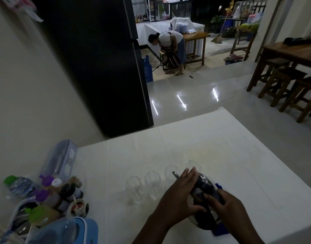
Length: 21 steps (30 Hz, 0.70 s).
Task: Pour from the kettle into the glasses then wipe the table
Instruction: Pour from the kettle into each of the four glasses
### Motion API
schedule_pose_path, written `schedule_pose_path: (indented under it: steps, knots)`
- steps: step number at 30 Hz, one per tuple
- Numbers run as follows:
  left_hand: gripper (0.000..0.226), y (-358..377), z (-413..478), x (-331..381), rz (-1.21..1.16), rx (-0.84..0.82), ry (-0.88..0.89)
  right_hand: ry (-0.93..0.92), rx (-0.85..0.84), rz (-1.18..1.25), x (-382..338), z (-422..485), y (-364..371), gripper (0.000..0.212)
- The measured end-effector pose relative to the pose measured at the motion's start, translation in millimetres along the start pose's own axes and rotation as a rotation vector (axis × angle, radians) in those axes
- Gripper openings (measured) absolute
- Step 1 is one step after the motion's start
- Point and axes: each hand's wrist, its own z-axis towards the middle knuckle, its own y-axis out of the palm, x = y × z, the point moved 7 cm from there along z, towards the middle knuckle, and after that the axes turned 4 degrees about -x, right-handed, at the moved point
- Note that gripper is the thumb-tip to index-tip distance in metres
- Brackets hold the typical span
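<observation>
Kettle (204,196) sits low over the near right part of the white table (239,147), tipped forward with its thin spout (175,174) aimed at the row of four empty-looking glasses (152,184). We judge that pouring is about to begin or has just started; no stream or liquid level can be made out in this dim light.

Our right hand (228,206) wraps the dark handle, fingers curled tight around it, which carries the weight. Our left hand (181,192) lies flat against the kettle's left flank and lid area, fingers extended and held close together, thumb tucked beneath. We read this as steadying the body and keeping the lid seated during the tilt.

The glasses stand upright in a diagonal line, close beside one another, the farthest one just past the left fingertips. That spacing suits pouring one after another without shifting the kettle far.

A blue object (219,230) lies under the kettle and is mostly covered; we cannot say whether it is the wiping cloth. The kettle's base and lid are largely hidden by both hands. A cluster of bottles (51,192) occupies the left table edge, well apart from the glasses and partly cut off.
</observation>
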Motion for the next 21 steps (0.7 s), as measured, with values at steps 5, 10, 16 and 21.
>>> schedule_pose_path:
  steps: [5,10,16,21]
  knots:
    - [0.1,9,10,1,-0.036,-0.002,-0.006,-0.037,0.008,-0.082,3,8,-9,0.034]
    - [0.102,14,12,-1,-0.062,0.016,-0.027,-0.057,-0.005,-0.087,1,13,-13,0.031]
    - [0.102,15,15,-1,-0.075,0.023,-0.043,-0.062,-0.005,-0.089,-6,15,-16,0.035]
    - [0.102,16,16,-3,-0.073,0.023,-0.057,-0.06,-0.014,-0.076,-5,17,-16,0.032]
